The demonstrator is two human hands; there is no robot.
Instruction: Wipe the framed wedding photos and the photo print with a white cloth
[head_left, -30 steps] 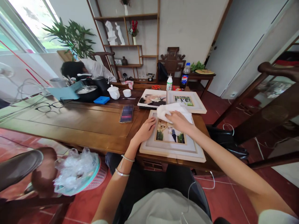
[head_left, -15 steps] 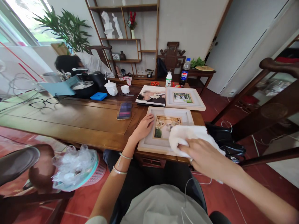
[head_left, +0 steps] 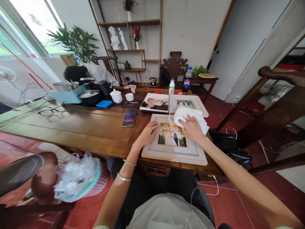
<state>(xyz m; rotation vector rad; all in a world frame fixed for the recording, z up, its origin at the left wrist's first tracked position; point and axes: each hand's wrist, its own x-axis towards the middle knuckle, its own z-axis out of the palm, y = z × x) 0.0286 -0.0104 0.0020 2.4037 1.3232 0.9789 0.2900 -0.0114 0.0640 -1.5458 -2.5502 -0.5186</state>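
A white picture frame [head_left: 173, 152] with a photo lies flat on the near right part of the wooden table [head_left: 78, 127]. My left hand [head_left: 147, 134] rests on the frame's left border, fingers spread and flat. My right hand [head_left: 192, 128] presses a white cloth [head_left: 190, 115] down onto the frame's upper right corner, fingers laid over the cloth. Two more framed pictures lie just behind: a borderless photo [head_left: 155, 103] and a white-framed one [head_left: 188, 104].
A phone [head_left: 129, 117] lies left of the frame, glasses [head_left: 50, 111] farther left. Teaware, a pot [head_left: 89, 95] and bottles [head_left: 186, 82] stand at the back. Another person sits at the far left behind the pot. A basket of plastic [head_left: 78, 176] and chairs flank me.
My right hand with the cloth went from the frame's top down to its lower right edge, then back up to the upper right corner. The left hand stayed on the frame's left border.
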